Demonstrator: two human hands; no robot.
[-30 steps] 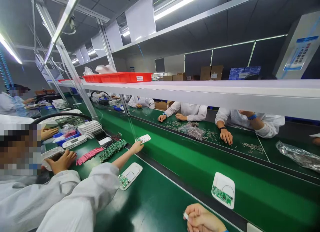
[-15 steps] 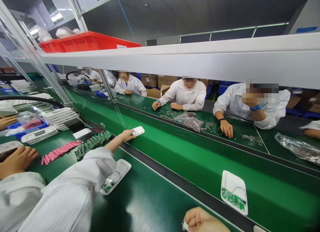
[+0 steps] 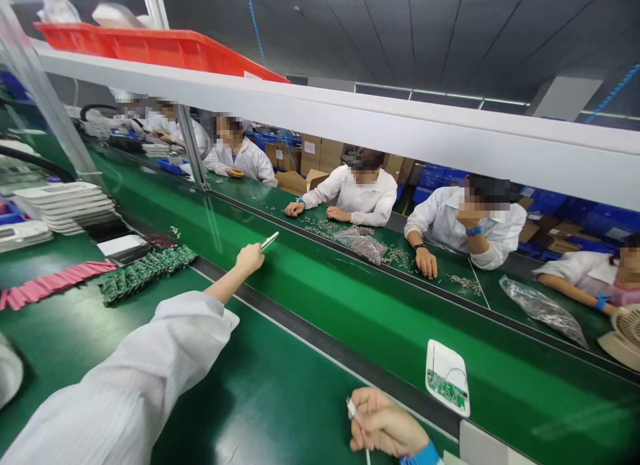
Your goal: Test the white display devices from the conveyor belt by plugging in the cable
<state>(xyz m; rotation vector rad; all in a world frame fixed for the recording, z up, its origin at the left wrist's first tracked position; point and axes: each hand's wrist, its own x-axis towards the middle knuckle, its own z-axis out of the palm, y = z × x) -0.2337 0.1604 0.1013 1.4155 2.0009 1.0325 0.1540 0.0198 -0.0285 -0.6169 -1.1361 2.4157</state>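
Observation:
My left hand (image 3: 249, 259) reaches out over the green conveyor belt (image 3: 320, 301), closed around a white plastic housing (image 3: 270, 241) that is turned nearly edge-on. Under my left forearm, the corner of another white housing (image 3: 231, 319) shows on the bench; my sleeve hides the rest. Low in the view, my right hand (image 3: 383, 421), with a blue band at the wrist, pinches a small white piece (image 3: 351, 407); its kind is unclear. On the belt, beyond the right hand, lies an open white housing (image 3: 447, 375) with a green circuit board (image 3: 446, 389) and a thin wire.
Green circuit boards (image 3: 145, 271), pink strips (image 3: 55, 283) and stacked white housings (image 3: 70, 205) lie at left. A white shelf (image 3: 320, 128) bearing a red tray (image 3: 165, 50) crosses above. Several co-workers sit opposite, near small parts and a plastic bag (image 3: 367, 245).
The housing in my left hand has tilted from face-up to nearly edge-on. The view has shifted; a neighbour's hand at left is out of sight, and more of my right hand shows.

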